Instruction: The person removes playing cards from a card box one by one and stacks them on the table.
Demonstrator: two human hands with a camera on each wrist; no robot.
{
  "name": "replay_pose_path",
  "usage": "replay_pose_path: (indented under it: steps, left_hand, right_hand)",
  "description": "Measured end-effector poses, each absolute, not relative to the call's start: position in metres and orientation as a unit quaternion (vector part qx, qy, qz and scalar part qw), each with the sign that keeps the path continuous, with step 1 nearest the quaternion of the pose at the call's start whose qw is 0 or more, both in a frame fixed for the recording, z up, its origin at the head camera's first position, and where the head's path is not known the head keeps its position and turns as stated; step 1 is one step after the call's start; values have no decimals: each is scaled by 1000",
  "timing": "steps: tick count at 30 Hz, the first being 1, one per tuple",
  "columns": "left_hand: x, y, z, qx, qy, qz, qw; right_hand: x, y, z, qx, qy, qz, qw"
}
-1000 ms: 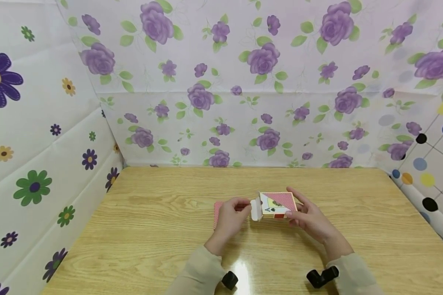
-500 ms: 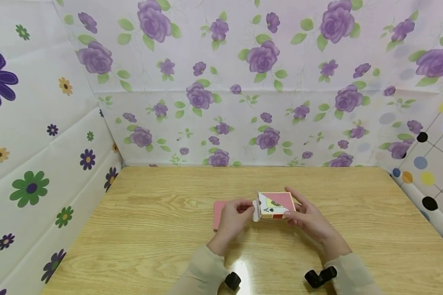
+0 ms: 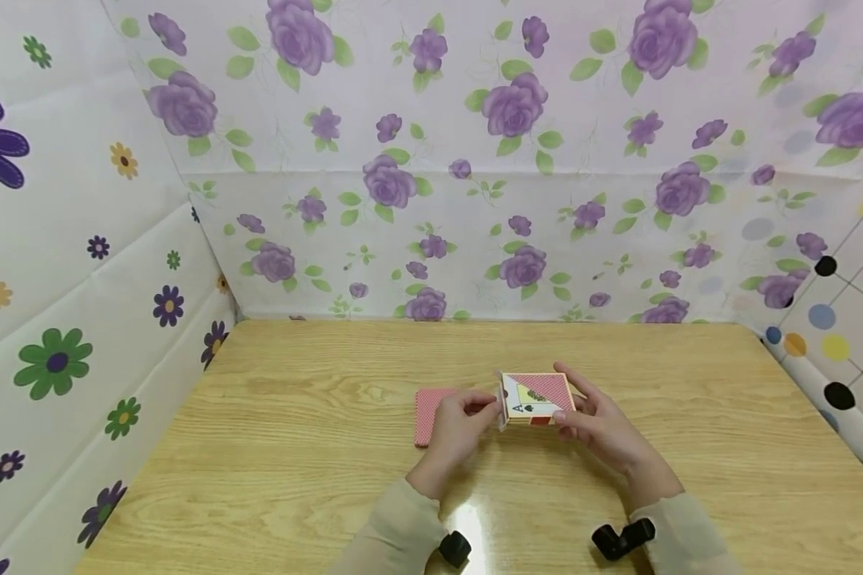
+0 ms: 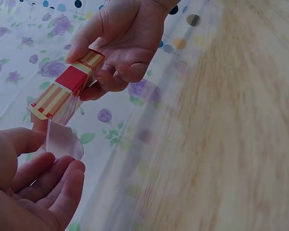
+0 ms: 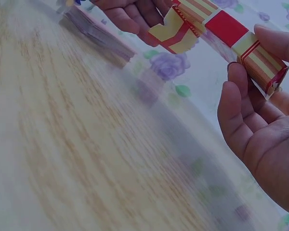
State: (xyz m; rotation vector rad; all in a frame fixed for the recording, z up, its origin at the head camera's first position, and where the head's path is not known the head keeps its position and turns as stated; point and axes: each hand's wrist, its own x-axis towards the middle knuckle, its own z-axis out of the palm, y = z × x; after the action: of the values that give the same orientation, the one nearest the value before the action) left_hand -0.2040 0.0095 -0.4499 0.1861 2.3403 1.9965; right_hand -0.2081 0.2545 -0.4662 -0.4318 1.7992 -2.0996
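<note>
Along the left side hangs a white cloth [image 3: 122,343] printed with purple, green and orange flowers, meeting a wood-grained table [image 3: 288,415]. Behind the table runs a backdrop [image 3: 446,216] of purple roses and green leaves. Near the middle of the tabletop lies a stack of cards [image 3: 427,415] with red patterned backs, its right part hidden from the head view by the left hand [image 3: 460,431]. That hand comes from a pale left sleeve [image 3: 395,519] with a black device [image 3: 455,549] at the wrist; its thumb and fingertips are close together at the end flap [image 5: 183,38] of the card box, though whether they pinch it or only press against it I cannot tell. Just right of the stack, raised off the wood, is the card box [image 3: 535,398], its upper face showing an ace of spades and a red patterned corner, its side striped yellow and red. The right hand [image 3: 607,431] holds the box by its right end, thumb on one side and fingers on the other. Below it are the right sleeve [image 3: 683,531] and another black fitting [image 3: 623,539], and at far right, a dotted cloth [image 3: 841,319].
</note>
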Motion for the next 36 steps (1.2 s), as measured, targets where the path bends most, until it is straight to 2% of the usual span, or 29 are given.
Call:
replay_pose_path:
  steps: [6,14,36]
  left_hand:
    - [-194,11,-433,55,728,682,44]
    - [-202,16,-453,40,710,702,45]
    - [-200,10,-444,38,702,708,72]
  right_hand:
    - [-209,255,-468,-157,628,-741,176]
    - [-207,251,-465,-177,611,-751,178]
    - [-206,253,-464,-183,615,-747,172]
